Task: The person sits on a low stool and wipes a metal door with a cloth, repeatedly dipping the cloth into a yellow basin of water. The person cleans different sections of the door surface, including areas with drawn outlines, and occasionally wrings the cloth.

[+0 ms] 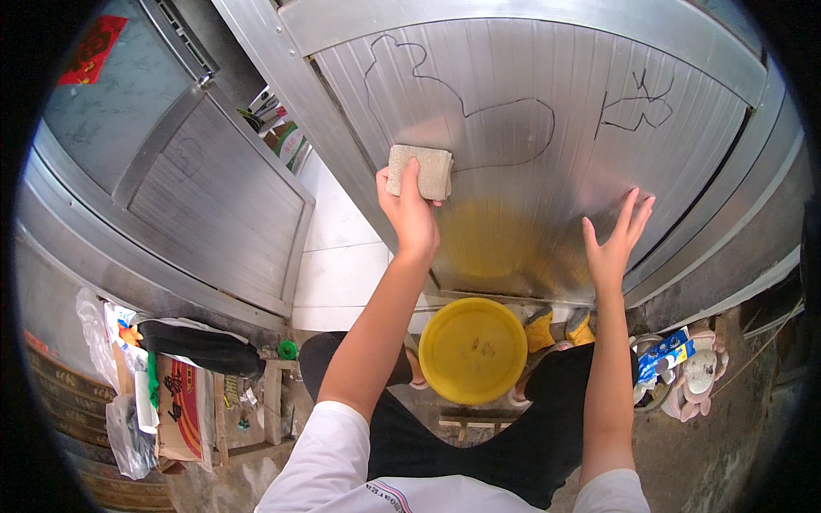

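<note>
My left hand [410,215] grips a folded beige cloth [420,172], thumb on top, against or close to a ribbed metal door panel [513,77]. Dark line drawings mark the panel above and to the right of the cloth. To the right, my right hand [616,240] is spread with nothing in it, its fingertips at the lower right part of the panel. Below, between my knees, is a round yellow plastic basin [473,353], whose yellow reflection shows in the metal.
Yellow-and-grey gloves [540,328] lie right of the basin. Slippers [696,378] and a blue package [664,356] are at the right. At the left are a cardboard box [176,410], plastic bags [128,436], a wooden frame [274,401] and another metal door [218,205] beside the white-tiled doorway.
</note>
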`<state>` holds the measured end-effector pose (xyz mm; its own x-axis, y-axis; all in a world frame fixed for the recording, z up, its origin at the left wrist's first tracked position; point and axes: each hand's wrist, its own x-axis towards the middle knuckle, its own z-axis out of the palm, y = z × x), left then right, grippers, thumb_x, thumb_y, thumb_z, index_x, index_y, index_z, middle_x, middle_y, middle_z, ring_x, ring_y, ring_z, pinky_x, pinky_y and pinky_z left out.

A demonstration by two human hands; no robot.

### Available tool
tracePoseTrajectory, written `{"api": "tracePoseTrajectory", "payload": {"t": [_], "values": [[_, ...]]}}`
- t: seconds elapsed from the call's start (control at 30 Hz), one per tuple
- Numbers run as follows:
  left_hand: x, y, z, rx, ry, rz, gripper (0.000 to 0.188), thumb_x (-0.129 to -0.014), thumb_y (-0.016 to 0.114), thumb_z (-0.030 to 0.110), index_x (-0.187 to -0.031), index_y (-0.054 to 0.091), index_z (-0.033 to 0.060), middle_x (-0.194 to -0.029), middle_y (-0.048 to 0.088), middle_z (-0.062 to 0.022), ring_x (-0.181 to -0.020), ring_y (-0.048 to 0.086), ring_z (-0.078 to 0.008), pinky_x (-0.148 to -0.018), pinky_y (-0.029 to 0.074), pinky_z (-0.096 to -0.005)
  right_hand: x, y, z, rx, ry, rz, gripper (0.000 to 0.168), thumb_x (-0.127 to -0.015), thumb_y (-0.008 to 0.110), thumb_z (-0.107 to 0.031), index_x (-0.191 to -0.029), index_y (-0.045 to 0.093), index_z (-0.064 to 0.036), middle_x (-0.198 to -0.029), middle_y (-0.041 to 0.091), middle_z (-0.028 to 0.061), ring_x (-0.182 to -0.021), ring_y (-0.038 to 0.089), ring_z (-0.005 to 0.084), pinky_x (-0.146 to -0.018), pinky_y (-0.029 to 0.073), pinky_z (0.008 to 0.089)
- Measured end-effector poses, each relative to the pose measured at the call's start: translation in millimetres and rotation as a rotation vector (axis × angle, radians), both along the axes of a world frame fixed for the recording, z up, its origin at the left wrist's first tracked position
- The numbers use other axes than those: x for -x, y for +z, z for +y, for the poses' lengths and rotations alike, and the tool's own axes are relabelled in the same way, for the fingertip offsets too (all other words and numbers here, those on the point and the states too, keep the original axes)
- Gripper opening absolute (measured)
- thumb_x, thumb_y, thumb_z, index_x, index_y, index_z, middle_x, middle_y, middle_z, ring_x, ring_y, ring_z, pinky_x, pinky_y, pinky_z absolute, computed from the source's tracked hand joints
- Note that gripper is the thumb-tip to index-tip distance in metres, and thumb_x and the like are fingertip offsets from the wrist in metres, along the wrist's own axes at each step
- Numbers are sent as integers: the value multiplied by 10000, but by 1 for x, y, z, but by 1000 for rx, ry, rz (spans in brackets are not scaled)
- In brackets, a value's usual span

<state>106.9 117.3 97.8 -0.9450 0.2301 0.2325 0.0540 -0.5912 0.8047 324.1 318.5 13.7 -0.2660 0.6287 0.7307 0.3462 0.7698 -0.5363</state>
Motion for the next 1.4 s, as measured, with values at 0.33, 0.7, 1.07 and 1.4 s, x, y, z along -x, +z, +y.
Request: {"api": "tracePoseTrajectory", "payload": {"t": [0.33,0.7,1.07,1.4], "values": [[5,69,9,-106,-4,118,215,-988,617,230,-1089,476,103,-910,617,-44,-725,593,-126,-524,413,-280,0,0,-1,17,-5,-6,1015,-814,796,-185,-1619,179,-149,-1671,8,228,-1507,96,505,-1200,199,569],[8,90,11,-98,-32,167,224,-993,607,259,-1101,479,110,-945,622,-42,-754,604,-124,-541,422,-285,-2,0,-1,19,-1,-1,1006,-814,792,-175,-1618,186,-148,-1674,11,218,-1510,93,496,-1202,201,561],[3,44,11,-92,2,69,188,-1017,584,255,-1097,484,118,-905,617,-26,-693,574,-91,-505,380,-254,-2,6,-5,47,15,9,1008,-809,785,-155,-1618,184,-140,-1674,5,222,-1514,84,491,-1208,190,552],[7,89,14,-128,-25,142,199,-1005,589,279,-1092,486,131,-914,610,-4,-719,575,-89,-527,389,-252,-3,6,-7,73,13,16,1014,-801,788,-140,-1617,185,-133,-1676,12,215,-1519,82,478,-1210,181,550]]}}
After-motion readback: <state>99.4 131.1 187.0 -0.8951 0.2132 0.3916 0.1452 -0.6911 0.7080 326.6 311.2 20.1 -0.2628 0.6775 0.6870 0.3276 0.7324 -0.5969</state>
